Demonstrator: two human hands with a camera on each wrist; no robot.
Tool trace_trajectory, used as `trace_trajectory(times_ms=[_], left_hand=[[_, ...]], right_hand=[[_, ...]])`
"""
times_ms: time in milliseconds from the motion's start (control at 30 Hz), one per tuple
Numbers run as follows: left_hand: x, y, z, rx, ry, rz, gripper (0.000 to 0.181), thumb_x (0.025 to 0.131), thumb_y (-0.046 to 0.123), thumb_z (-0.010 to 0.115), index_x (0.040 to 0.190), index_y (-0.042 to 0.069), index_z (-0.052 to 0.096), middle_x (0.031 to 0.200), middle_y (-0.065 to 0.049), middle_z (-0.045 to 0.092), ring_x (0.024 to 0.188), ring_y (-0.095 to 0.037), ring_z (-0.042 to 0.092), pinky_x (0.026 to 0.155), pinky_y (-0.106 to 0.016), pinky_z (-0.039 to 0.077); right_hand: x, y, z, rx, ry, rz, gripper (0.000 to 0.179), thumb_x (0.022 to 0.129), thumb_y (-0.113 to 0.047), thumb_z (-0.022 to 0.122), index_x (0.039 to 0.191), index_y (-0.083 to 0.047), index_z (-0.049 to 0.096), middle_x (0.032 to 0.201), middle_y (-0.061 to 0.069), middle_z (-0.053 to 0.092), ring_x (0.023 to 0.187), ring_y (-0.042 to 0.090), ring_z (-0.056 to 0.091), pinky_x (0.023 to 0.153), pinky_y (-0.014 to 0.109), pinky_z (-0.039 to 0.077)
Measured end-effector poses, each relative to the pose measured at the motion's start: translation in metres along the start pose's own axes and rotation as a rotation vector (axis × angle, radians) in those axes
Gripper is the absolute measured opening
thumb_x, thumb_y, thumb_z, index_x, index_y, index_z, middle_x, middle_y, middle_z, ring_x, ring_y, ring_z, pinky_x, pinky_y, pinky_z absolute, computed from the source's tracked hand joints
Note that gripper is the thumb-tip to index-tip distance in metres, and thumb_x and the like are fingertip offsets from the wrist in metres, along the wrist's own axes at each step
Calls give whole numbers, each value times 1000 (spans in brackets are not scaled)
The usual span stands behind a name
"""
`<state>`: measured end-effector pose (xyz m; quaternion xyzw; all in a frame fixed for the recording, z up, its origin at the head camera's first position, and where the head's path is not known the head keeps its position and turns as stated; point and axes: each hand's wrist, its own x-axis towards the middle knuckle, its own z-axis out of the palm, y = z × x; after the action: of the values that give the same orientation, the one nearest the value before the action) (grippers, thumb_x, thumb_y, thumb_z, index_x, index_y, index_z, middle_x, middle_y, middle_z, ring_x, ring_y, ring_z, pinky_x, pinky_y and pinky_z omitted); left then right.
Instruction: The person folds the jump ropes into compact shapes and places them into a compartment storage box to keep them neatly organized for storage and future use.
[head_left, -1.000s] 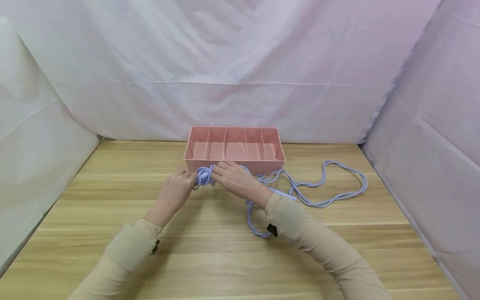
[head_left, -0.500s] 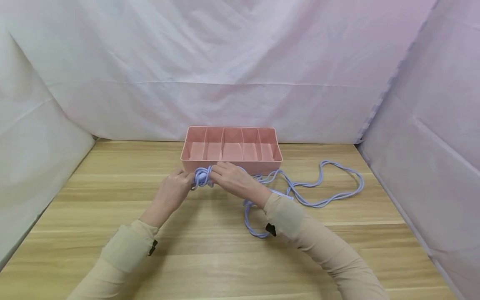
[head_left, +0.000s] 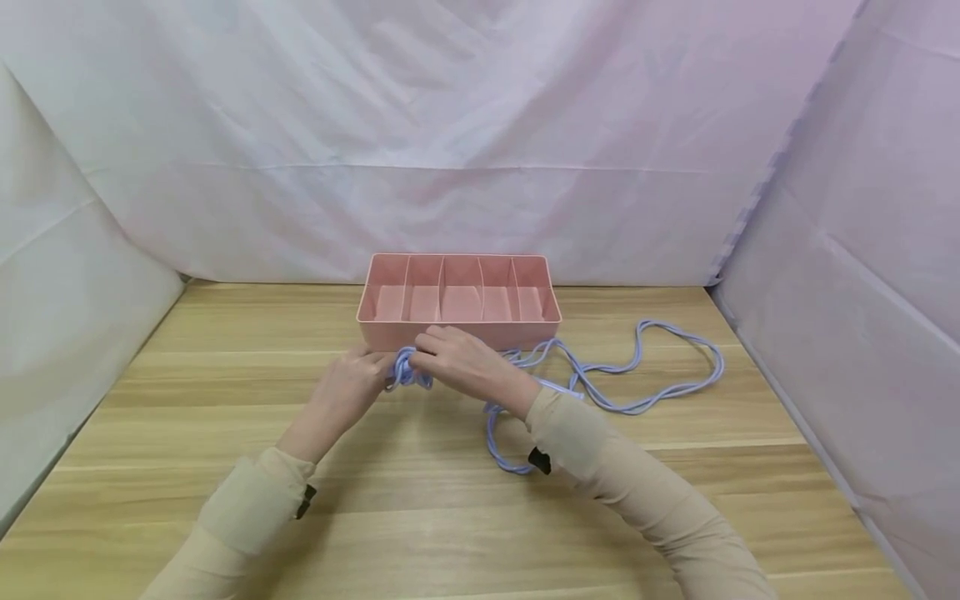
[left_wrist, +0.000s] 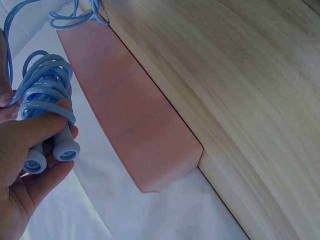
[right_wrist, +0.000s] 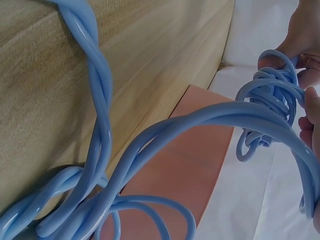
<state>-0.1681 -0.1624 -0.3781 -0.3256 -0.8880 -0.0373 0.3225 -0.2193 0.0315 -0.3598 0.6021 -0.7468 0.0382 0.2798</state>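
Observation:
A blue jump rope has its cord wound in a bundle (head_left: 406, 370) around two handles (left_wrist: 66, 149), whose round ends stick out below the coils in the left wrist view. My left hand (head_left: 352, 386) grips the handles, its thumb across the coils. From the other side, my right hand (head_left: 467, 363) pinches the cord beside the bundle, close to the left fingers. Both hands are raised in front of the pink box (head_left: 525, 335). The rest of the cord (right_wrist: 210, 116) runs from the right hand down to the table; the right fingertips are partly cut off in the right wrist view.
Loose twisted cord (head_left: 675, 392) lies in wide loops on the wooden table (head_left: 420, 517), right of the box. Several upright dividers split the box. A clear tube-like piece (head_left: 558, 387) lies by the right wrist. White cloth (head_left: 465, 150) hangs behind and at both sides.
The wound bundle has dipped slightly and turned, and my right fingers have shifted left over it, closer to the left hand. The head view has swung a little to the right.

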Motion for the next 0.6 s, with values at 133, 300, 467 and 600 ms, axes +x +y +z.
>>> trace_trajectory(times_ms=[133,300,467,600], left_hand=[[-1,0,0,-42,12,13,30,58,2,81,81,3,61,72,-5,67,70,-21,58,57,-29,50],[-3,-2,1,-101,22,15,31,57,-1,81,81,3,63,72,-6,67,71,-23,59,60,-30,51],[-5,-3,3,-117,33,40,28,57,-2,80,78,3,61,68,-6,65,66,-22,54,56,-29,48],[-7,-3,0,-124,44,70,25,59,1,78,72,4,56,64,-4,62,64,-21,51,54,-28,45]], right_hand=[[-2,-1,1,15,-3,5,7,88,-8,55,91,-13,59,83,-4,53,72,11,43,60,18,38],[-4,-1,3,31,20,22,6,89,-17,56,89,-13,60,80,-4,53,70,10,43,58,18,37],[-6,-1,4,50,24,24,4,89,-14,56,90,-13,60,80,-4,51,71,11,44,60,18,39],[-4,-3,3,59,42,17,10,89,-22,56,90,-13,60,80,-3,49,69,10,44,60,18,40]])
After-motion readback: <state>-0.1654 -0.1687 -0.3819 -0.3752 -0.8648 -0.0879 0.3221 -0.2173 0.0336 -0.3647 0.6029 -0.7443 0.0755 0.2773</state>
